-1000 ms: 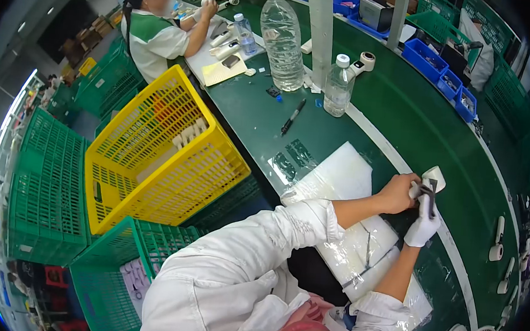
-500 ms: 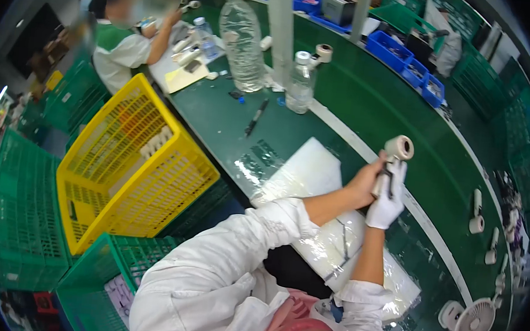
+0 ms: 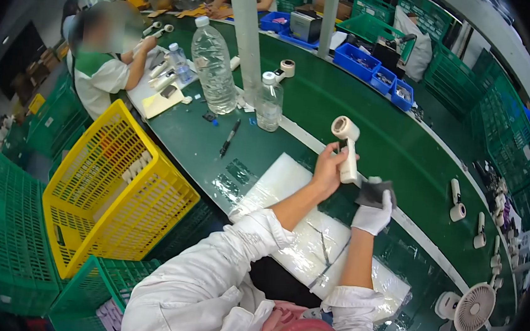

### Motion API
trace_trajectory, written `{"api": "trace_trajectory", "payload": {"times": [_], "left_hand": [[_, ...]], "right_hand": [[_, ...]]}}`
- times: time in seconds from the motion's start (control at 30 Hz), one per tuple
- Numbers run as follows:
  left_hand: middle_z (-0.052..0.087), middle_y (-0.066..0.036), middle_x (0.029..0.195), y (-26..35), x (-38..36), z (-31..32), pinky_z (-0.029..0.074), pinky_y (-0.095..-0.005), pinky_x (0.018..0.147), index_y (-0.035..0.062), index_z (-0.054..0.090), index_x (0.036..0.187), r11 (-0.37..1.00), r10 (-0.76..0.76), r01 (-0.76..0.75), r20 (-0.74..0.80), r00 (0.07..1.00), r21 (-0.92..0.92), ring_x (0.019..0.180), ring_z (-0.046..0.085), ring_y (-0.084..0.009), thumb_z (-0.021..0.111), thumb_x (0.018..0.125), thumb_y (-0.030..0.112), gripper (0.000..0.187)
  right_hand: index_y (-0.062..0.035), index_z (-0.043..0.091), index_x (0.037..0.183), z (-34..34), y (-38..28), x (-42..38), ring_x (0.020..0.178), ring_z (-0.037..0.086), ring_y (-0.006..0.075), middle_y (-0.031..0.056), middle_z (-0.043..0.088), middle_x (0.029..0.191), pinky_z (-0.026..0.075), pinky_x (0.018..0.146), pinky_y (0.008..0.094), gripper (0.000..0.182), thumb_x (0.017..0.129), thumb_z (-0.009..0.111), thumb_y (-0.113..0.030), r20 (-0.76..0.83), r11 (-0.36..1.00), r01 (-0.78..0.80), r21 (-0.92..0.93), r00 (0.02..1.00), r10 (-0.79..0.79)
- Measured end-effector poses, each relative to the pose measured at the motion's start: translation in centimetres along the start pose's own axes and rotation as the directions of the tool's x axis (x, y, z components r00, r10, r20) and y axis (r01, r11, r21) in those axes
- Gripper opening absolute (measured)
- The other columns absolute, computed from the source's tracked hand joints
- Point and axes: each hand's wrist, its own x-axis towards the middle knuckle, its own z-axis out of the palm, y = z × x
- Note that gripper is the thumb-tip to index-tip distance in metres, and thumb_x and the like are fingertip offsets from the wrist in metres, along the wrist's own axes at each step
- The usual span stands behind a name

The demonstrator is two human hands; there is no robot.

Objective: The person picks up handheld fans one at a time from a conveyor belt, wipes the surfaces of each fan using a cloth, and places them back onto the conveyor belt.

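Note:
My bare left hand [image 3: 325,173] is closed around the handle of a white handheld fan [image 3: 348,167] shaped like a small hair dryer. Its round head points up and away from me. My right hand [image 3: 372,219], in a white glove, grips a dark grey flat piece that looks like cloth [image 3: 374,194], just right of the handle's lower end and apart from it. Beneath my forearms lies a pad wrapped in clear plastic [image 3: 315,236] on the green bench.
Water bottles [image 3: 214,66] and a black pen [image 3: 230,138] are on the bench. A yellow crate [image 3: 148,209] stands at left. More handheld fans [image 3: 456,201] lie on the green belt [image 3: 417,160], near a desk fan [image 3: 474,307]. A co-worker [image 3: 100,69] sits beyond.
My right hand has come away from the fan, down and right, with the dark grey piece now showing in it. My left hand still holds the fan, turned to another angle. The view has shifted.

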Motion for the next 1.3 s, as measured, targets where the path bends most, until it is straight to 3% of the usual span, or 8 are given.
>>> {"api": "trace_trajectory", "payload": {"times": [0.2, 0.23, 0.37, 0.53, 0.63, 0.77, 0.93, 1.3], "left_hand": [[0.064, -0.004, 0.108, -5.0, -0.7, -0.1, 0.050, -0.0301, 0.090, 0.0062, 0.058, 0.125, 0.985, -0.171, 0.172, 0.123, 0.978, 0.001, 0.099, 0.062, -0.0145, 0.052, 0.104, 0.035, 0.037], [0.063, -0.004, 0.116, -6.3, -1.0, -0.7, 0.045, -0.0278, 0.097, 0.0041, 0.056, 0.134, 0.899, 0.078, -0.124, 0.124, 0.989, 0.420, 0.107, 0.057, -0.0125, 0.051, 0.105, 0.038, 0.045], [0.057, -0.001, 0.099, -4.4, -2.6, 1.7, 0.042, -0.0237, 0.081, 0.0079, 0.061, 0.116, 0.945, 0.195, -0.179, -0.031, 0.980, 0.273, 0.088, 0.050, -0.0100, 0.052, 0.104, 0.040, 0.035], [0.065, -0.008, 0.109, 0.1, 0.0, -0.9, 0.048, -0.0341, 0.082, 0.0132, 0.052, 0.133, 0.999, -0.030, 0.024, -0.246, 0.969, -0.025, 0.107, 0.059, -0.0198, 0.054, 0.098, 0.057, 0.056], [0.064, -0.013, 0.112, 2.5, 1.2, -1.5, 0.055, -0.0434, 0.077, 0.0092, 0.048, 0.128, 0.967, -0.110, 0.053, -0.222, 0.969, -0.250, 0.104, 0.064, -0.0253, 0.062, 0.098, 0.044, 0.048], [0.065, -0.013, 0.107, 4.1, 1.7, -2.0, 0.059, -0.0424, 0.070, 0.0048, 0.050, 0.122, 0.983, -0.003, 0.044, -0.229, 0.974, 0.176, 0.096, 0.068, -0.0237, 0.067, 0.096, 0.029, 0.039], [0.066, -0.008, 0.103, 4.2, 2.5, -2.8, 0.053, -0.0331, 0.057, 0.0068, 0.055, 0.124, 0.903, -0.031, 0.070, -0.099, 0.995, 0.424, 0.088, 0.069, -0.0193, 0.070, 0.092, 0.019, 0.037], [0.059, -0.022, 0.125, 4.3, 6.0, -4.8, 0.045, -0.0521, 0.101, -0.0035, 0.049, 0.131, 0.923, -0.193, 0.211, 0.087, 0.977, -0.322, 0.118, 0.059, -0.0372, 0.054, 0.086, 0.012, 0.048]], "right_hand": [[0.0013, 0.062, 0.126, 3.4, 2.4, -2.2, 0.106, 0.064, 0.0191, 0.0098, 0.067, 0.120, 0.052, 0.093, 0.0335, 0.033, 0.102, 0.061, -0.022, 0.052, 0.960, 0.173, -0.219, 0.985, -0.166], [0.0032, 0.063, 0.125, 4.1, 2.6, -3.5, 0.104, 0.064, 0.0183, 0.0096, 0.067, 0.120, 0.051, 0.092, 0.0311, 0.032, 0.103, 0.060, -0.020, 0.127, 0.870, 0.270, -0.413, 0.963, -0.239], [0.0048, 0.065, 0.123, 3.8, 3.0, -5.2, 0.107, 0.063, 0.0173, 0.0107, 0.067, 0.120, 0.050, 0.094, 0.0312, 0.032, 0.103, 0.059, -0.019, 0.255, 0.803, 0.242, -0.544, 0.960, -0.117], [0.0106, 0.064, 0.125, 5.2, 2.1, -6.9, 0.120, 0.059, 0.0212, 0.0157, 0.065, 0.130, 0.040, 0.107, 0.0316, 0.033, 0.097, 0.062, -0.007, 0.486, 0.638, 0.353, -0.685, 0.873, 0.039], [0.0108, 0.068, 0.116, 3.9, 1.9, -6.2, 0.104, 0.067, 0.0196, 0.0145, 0.073, 0.113, 0.048, 0.097, 0.0309, 0.032, 0.092, 0.065, -0.009, 0.505, 0.762, 0.195, -0.617, 0.841, 0.193], [0.0075, 0.069, 0.105, 4.1, 1.0, -5.0, 0.084, 0.069, 0.0237, 0.0112, 0.072, 0.095, 0.054, 0.085, 0.0351, 0.026, 0.089, 0.061, -0.011, 0.373, 0.863, 0.079, -0.499, 0.919, 0.131], [-0.0007, 0.061, 0.121, 0.9, -1.8, 0.1, 0.107, 0.066, 0.0294, 0.0138, 0.067, 0.116, 0.051, 0.099, 0.0440, 0.033, 0.093, 0.062, -0.019, 0.095, 0.981, -0.021, -0.194, 0.995, 0.040], [-0.0039, 0.063, 0.118, -2.1, -5.7, 2.1, 0.110, 0.064, 0.0335, 0.0160, 0.068, 0.116, 0.050, 0.101, 0.0496, 0.028, 0.093, 0.061, -0.015, -0.059, 0.991, 0.101, 0.084, 0.994, -0.096]]}}
